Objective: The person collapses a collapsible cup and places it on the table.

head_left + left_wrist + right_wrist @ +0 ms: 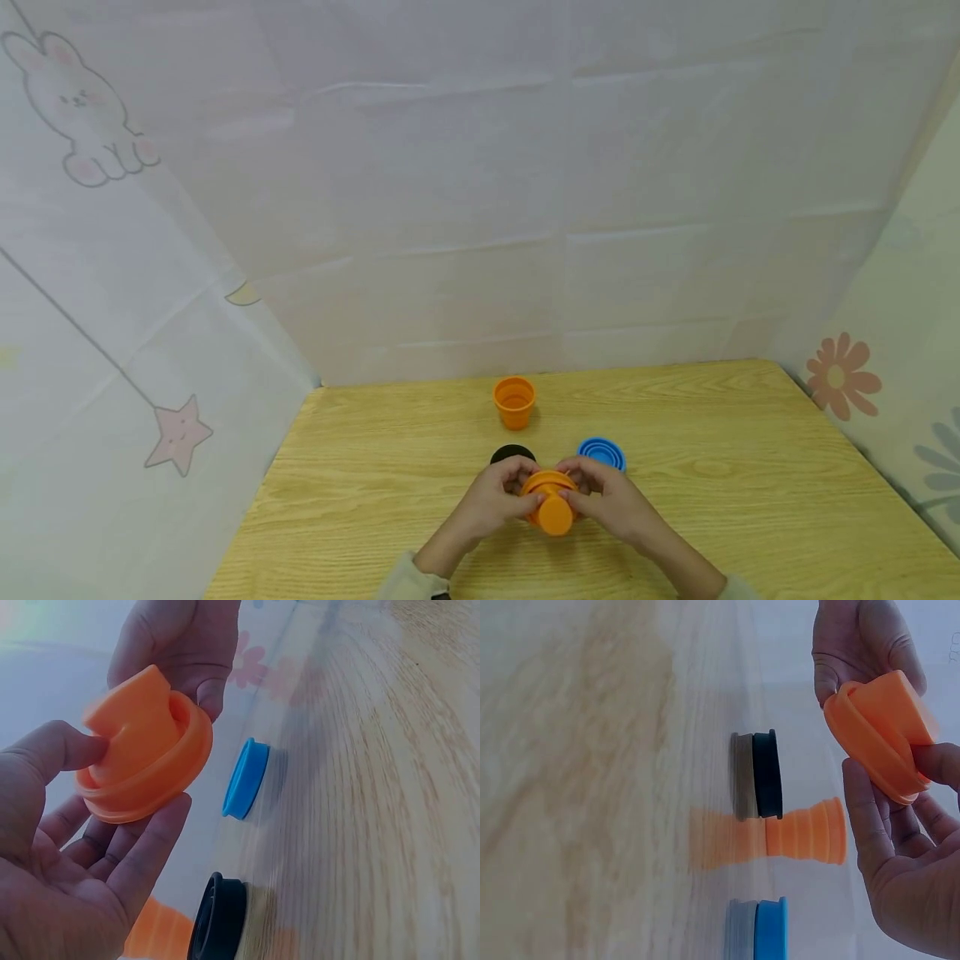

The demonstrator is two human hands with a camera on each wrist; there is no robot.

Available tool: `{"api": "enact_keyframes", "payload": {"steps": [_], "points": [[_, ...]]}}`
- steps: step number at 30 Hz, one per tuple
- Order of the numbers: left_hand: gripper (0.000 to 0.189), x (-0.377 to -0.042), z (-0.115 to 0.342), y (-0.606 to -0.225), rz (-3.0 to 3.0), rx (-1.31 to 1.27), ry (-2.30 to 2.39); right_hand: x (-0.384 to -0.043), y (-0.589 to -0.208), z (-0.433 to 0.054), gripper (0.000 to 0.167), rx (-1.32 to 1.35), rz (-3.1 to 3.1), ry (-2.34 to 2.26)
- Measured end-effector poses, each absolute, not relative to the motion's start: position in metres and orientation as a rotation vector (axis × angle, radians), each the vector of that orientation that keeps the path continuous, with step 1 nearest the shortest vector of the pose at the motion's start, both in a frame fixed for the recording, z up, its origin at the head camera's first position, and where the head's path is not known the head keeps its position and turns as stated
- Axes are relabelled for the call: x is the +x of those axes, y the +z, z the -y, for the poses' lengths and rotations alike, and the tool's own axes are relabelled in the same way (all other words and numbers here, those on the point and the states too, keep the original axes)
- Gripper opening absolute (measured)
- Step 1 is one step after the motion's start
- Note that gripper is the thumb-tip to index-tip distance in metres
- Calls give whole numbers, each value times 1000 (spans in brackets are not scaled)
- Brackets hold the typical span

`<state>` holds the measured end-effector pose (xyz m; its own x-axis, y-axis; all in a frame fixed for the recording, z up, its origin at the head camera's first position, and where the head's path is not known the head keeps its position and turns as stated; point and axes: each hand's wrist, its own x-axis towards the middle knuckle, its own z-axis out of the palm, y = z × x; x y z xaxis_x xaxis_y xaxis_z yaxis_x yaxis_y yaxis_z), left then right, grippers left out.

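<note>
Both hands hold an orange collapsible cup (555, 515), partly folded, its base end toward the camera and one side pushed in. My left hand (491, 502) grips it from the left, thumb pressed on its wall and fingers under the rim. From the other side my right hand (611, 506) grips it the same way, thumb against the base part. In the left wrist view the cup (146, 750) is tilted, with a folded ring around the raised base. The right wrist view shows the cup (877, 735) held up off the table.
Behind the hands an expanded orange cup (514, 404) stands upright on the wooden table (360, 500). A flattened blue collapsible cup (602, 452) lies by the right hand. A flattened black one (768, 774) lies by the left hand, partly hidden in the head view. Printed cloth walls surround the table.
</note>
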<state>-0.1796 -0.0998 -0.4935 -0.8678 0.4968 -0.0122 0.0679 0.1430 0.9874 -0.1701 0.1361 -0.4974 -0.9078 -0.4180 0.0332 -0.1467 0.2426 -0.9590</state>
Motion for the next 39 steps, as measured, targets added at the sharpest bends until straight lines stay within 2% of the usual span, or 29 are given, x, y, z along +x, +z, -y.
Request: {"api": "enact_keyframes", "payload": {"steps": [7,17,27,35,39], "points": [[26,-181,96,-496,-2198,528,1758,-173,-499,-137,31,-463,-2232,-1769],[23,-181,95,-496,-2242,530,1736,-175,-501,-137,31,-540,-2305,-1760],[39,-180,98,-492,-2057,522,1781,-172,-496,-134,25,-576,-2493,-1697],[43,-181,99,-490,-1947,433,1902,-173,-497,-135,44,-540,-2264,-1781],[43,-181,100,-489,-1938,391,1925,-172,-496,-136,49,-527,-2179,-1780]]}}
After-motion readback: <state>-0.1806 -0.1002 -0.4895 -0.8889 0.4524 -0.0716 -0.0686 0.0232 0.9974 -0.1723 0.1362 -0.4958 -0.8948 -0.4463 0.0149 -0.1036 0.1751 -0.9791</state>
